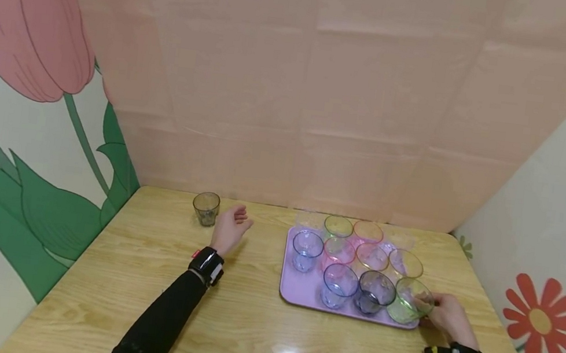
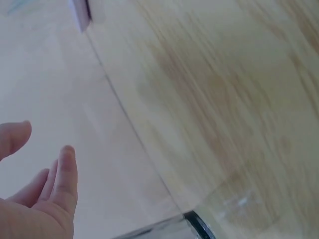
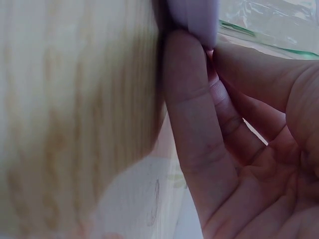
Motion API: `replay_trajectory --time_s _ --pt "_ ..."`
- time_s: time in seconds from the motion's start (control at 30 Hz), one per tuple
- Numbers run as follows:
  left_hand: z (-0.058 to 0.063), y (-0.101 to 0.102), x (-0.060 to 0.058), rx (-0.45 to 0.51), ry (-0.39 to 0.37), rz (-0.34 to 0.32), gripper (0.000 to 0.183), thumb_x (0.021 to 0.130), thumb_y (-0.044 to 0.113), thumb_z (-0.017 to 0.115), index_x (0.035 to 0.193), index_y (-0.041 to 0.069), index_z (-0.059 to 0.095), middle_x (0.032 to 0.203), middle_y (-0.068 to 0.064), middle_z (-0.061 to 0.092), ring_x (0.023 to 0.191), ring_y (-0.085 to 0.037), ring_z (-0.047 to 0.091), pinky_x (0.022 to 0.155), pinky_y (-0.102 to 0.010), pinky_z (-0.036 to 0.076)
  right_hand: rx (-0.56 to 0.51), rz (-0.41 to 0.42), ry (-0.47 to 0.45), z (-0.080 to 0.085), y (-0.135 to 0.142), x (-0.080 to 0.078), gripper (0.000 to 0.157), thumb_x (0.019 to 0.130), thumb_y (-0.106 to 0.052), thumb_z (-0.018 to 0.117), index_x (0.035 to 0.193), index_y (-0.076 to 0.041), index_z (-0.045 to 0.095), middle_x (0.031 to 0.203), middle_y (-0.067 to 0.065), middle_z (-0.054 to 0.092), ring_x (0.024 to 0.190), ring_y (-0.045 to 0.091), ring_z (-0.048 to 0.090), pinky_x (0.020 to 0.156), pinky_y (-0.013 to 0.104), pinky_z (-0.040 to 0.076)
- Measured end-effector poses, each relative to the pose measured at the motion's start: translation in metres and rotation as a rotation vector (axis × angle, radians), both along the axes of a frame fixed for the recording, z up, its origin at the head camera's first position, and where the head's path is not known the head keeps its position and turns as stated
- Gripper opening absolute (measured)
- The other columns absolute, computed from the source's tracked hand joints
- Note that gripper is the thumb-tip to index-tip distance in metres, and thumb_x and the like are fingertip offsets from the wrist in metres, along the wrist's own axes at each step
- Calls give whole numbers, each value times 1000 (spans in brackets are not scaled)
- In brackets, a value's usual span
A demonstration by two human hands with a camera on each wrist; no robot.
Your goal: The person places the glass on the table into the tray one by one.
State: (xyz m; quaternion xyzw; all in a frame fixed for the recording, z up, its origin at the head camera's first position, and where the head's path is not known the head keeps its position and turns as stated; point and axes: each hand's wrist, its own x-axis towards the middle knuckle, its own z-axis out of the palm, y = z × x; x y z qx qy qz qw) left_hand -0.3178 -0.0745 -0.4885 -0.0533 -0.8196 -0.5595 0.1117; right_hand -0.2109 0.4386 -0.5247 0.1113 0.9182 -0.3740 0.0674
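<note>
At the right end of a light purple tray [image 1: 298,290], my right hand [image 1: 450,318] pinches the rim between thumb and fingers. In the right wrist view the index finger [image 3: 192,104] reaches under the tray edge [image 3: 197,20]. A green tinted glass [image 1: 407,304] stands on the tray right beside that hand. Several more tinted glasses share the tray, among them a dark grey one [image 1: 374,294] and a blue one [image 1: 338,287]. My left hand [image 1: 231,230] hovers with loosely bent fingers, holding nothing, just right of a smoky grey glass [image 1: 206,209].
The wooden table [image 1: 245,323] meets a pinkish sheet [image 1: 291,102] hung along its back edge. Painted walls stand on both sides, with a tulip [image 1: 33,26] at left and a red flower [image 1: 539,319] at right. Clear glasses line the tray's far side.
</note>
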Motion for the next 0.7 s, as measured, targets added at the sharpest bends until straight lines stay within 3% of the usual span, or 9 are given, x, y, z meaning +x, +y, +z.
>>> replay_trajectory --time_s 0.17,0.3,0.57,0.7 --pt "5 -11 -1 -55 83 118 44 88 12 71 128 -3 59 120 -22 64 110 -35 61 97 -44 49 43 11 19 0 0 0 39 93 -28 66 107 9 68 97 19 67 84 23 59 68 32 52" --pt "5 -19 -4 -143 146 241 43 85 14 74 124 0 61 118 -19 65 112 -35 59 98 -47 45 -18 -18 -19 0 0 -1 45 93 -29 67 112 12 65 103 23 65 88 26 61 68 34 56" --pt "7 -35 -9 -87 143 378 64 82 8 78 138 4 48 133 -19 50 126 -34 44 105 -49 38 -38 -20 -13 0 1 0 48 91 -32 69 112 11 65 104 23 65 88 25 61 68 34 56" --pt "7 -43 -12 -73 88 430 78 79 10 81 145 5 39 144 -20 40 135 -36 36 111 -50 34 3 12 17 -1 2 0 43 92 -31 68 107 9 68 101 19 66 86 22 58 67 30 53"
